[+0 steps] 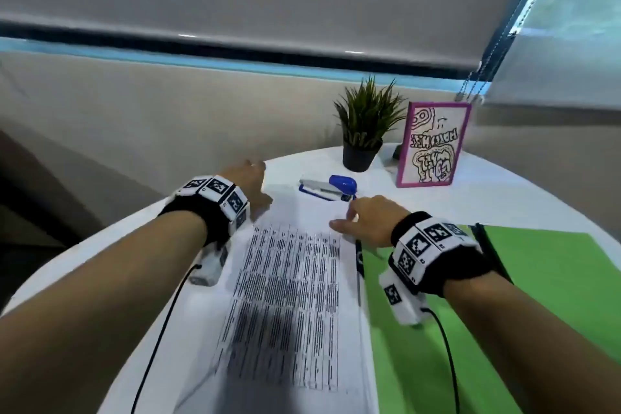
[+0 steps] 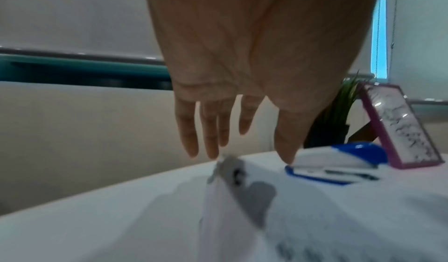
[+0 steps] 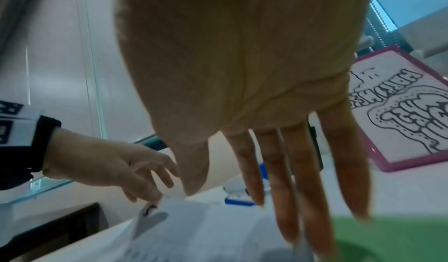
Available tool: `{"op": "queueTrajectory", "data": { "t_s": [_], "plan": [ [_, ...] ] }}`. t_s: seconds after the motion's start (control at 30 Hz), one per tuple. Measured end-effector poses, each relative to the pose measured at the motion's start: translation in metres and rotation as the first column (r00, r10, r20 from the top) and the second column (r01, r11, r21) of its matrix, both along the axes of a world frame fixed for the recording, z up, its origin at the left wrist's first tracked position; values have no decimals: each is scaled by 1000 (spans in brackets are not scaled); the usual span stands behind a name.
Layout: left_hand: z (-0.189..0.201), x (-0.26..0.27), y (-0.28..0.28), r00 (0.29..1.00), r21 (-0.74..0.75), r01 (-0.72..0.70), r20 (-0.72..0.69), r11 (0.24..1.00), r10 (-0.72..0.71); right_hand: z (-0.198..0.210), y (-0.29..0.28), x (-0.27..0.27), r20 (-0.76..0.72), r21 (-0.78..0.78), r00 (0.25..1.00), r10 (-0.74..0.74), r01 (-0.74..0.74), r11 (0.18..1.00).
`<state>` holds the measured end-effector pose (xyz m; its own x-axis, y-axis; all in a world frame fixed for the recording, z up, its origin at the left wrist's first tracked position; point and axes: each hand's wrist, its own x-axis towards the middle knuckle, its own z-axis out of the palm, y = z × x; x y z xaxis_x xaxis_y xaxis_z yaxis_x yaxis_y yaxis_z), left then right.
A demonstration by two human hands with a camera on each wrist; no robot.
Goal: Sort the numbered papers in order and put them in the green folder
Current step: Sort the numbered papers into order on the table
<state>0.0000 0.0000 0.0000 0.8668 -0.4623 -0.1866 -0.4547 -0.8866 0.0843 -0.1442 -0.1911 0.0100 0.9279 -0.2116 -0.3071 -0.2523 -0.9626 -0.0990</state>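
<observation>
we see printed papers (image 1: 285, 296) flat on white table (image 1: 504, 198), overlapping open green folder (image 1: 554, 279) on their right | right hand (image 1: 366, 222) fingers straight, at papers' far right corner, grasping nothing | left hand (image 1: 248, 185) released, fingertips at far left corner | beyond: blue stapler (image 1: 331, 187), potted plant (image 1: 364, 131), pink-framed drawing (image 1: 433, 144)

The papers (image 1: 292, 296) are white with dense black printed rows in columns, lying beside a bright green folder (image 1: 524, 279) on a white table (image 1: 504, 198). The stapler (image 1: 331, 187) is blue and white, the plant (image 1: 368, 114) green in a black pot (image 1: 359, 156), and the picture frame (image 1: 433, 144) magenta around a black-on-white doodle. Both wrist bands (image 1: 215, 202) are black with white tiles carrying black square codes
</observation>
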Motion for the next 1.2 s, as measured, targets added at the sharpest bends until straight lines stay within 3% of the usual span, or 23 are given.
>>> {"op": "queueTrajectory", "data": {
  "t_s": [0.07,0.2,0.27,0.33,0.4,0.5,0.6,0.73,0.8,0.9,1.0,1.03,1.1,1.13,1.2],
  "plan": [
    [-23,2,11,998,42,-54,-10,998,55,-17,2,-7,-104,-21,995,3,-6,1000],
    [-38,-11,25,994,3,-100,-42,995,100,-37,11,-19,-33,67,986,-162,164,984],
    [-35,-22,31,994,-96,-82,-83,992,74,-43,17,-20,-17,286,953,-302,294,912],
    [-32,-33,40,988,-138,-106,-128,985,88,-47,24,-22,-27,479,897,-440,398,782],
    [-35,-44,41,986,-156,-125,-127,980,105,-48,28,-26,-71,547,853,-516,466,695],
    [-37,-53,49,951,-302,-264,-239,916,196,-42,39,-38,-103,526,831,-547,512,679],
    [-39,-55,58,903,-548,-370,-401,750,152,-44,46,-47,-111,544,830,-546,511,666],
    [-29,-69,61,846,-808,-493,-532,322,-42,-43,47,-59,-125,764,766,-631,480,432],
    [-8,-87,61,836,-837,-523,-541,164,-97,-38,45,-67,-90,796,769,-633,437,418],
    [11,-99,62,847,-851,-520,-525,78,-80,-21,42,-86,59,805,813,-579,304,509],
    [18,-107,56,866,-862,-493,-499,117,-26,-3,34,-101,272,744,807,-524,170,647],
    [18,-111,53,893,-871,-441,-450,217,13,2,31,-108,315,700,796,-517,173,693],
    [10,-119,42,963,-810,-251,-263,530,54,5,18,-119,333,644,790,-515,208,736],
    [5,-123,36,980,-750,-169,-195,640,31,3,12,-124,330,595,798,-504,238,767],
    [-11,-126,22,990,-645,-73,-142,761,-25,-8,2,-133,280,422,836,-472,334,843]
  ]
}}
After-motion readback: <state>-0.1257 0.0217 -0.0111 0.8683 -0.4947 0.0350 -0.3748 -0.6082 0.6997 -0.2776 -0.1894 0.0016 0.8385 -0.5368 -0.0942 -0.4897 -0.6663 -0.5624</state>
